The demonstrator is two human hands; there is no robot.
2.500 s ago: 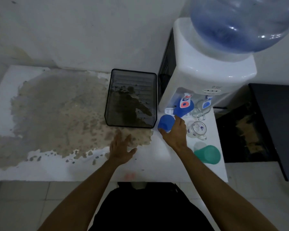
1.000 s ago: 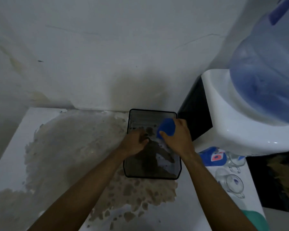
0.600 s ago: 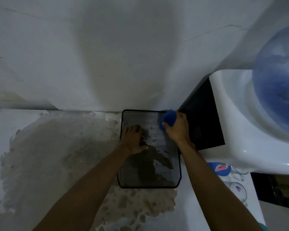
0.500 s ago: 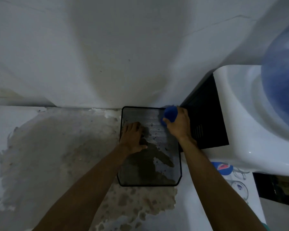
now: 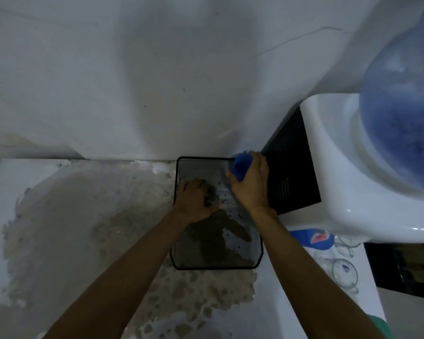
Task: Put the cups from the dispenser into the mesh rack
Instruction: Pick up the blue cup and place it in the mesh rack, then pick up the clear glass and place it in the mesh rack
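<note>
No readable text anywhere — labels and logos too blurred.

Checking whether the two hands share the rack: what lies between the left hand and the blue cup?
In the head view, only bare mesh floor of the rack separates the left hand from the blue cup, gripped by the right hand.

Right hand (image 5: 251,185) grips blue cup (image 5: 241,167) at mesh rack's (image 5: 256,255) upper right corner; left hand (image 5: 196,200) rests inside rack, frame centre.

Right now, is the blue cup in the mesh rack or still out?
In, not released: the right hand holds the blue cup at the mesh rack's far right corner.
</note>
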